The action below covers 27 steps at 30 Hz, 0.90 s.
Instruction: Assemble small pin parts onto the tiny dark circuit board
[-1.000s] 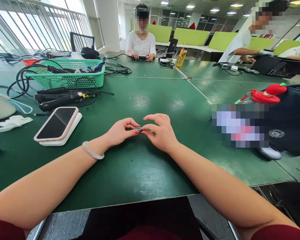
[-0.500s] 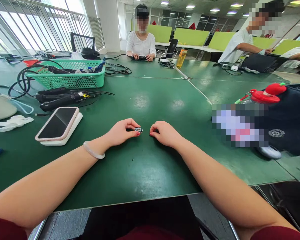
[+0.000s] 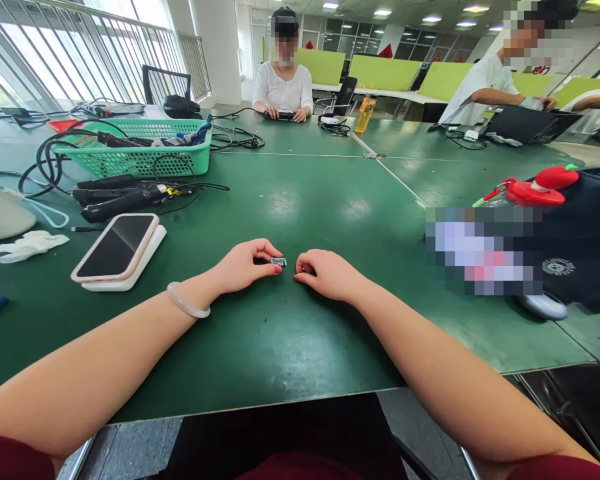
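My left hand (image 3: pixel 253 267) rests on the green tabletop (image 3: pixel 290 353), its thumb and fingers pinched on a small dark circuit board (image 3: pixel 279 262) with pale markings. The board's free end points right, toward my other hand. Just across a narrow gap, my right hand (image 3: pixel 325 273) is closed, its fingers curled and the thumb near the fingertips. Whatever it may hold is too small or hidden to make out. It does not touch the board.
To the left lie a phone (image 3: pixel 115 247) on a white box, a crumpled tissue (image 3: pixel 29 245), black devices (image 3: pixel 120 197) and a green basket (image 3: pixel 140 160) with cables. On the right are a dark bag (image 3: pixel 575 233) and a mouse (image 3: pixel 544 307). A person (image 3: pixel 283 87) sits opposite.
My right hand has shifted slightly left and nearer to me, its fingers now more curled. My left hand still holds the circuit board in nearly the same place.
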Each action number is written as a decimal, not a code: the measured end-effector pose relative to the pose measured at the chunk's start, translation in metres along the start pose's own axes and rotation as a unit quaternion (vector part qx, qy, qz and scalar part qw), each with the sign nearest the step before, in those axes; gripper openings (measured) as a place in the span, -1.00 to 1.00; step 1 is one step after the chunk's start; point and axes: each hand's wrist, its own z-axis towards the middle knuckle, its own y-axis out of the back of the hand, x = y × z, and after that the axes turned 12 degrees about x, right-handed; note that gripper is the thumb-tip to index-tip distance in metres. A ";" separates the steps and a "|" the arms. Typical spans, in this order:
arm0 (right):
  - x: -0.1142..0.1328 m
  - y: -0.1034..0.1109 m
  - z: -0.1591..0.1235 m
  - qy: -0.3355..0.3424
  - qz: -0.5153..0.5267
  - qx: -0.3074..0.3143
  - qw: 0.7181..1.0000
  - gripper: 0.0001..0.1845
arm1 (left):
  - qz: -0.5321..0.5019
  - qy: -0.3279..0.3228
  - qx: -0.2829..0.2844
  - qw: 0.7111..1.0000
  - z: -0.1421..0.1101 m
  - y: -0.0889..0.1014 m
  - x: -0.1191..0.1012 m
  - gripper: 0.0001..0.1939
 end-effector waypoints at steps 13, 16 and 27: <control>-0.011 0.001 0.001 -0.067 -0.082 -0.026 0.994 -0.91 | 0.009 0.013 -0.010 1.000 0.002 0.001 0.000 -0.68; -0.010 0.000 0.001 -0.065 -0.114 -0.022 0.991 -0.87 | 0.014 0.015 -0.013 1.000 0.002 0.001 0.000 -0.68; 0.009 0.001 0.001 -0.036 -0.051 -0.090 0.994 -0.88 | 0.049 0.002 -0.002 0.999 0.000 -0.001 -0.001 -0.68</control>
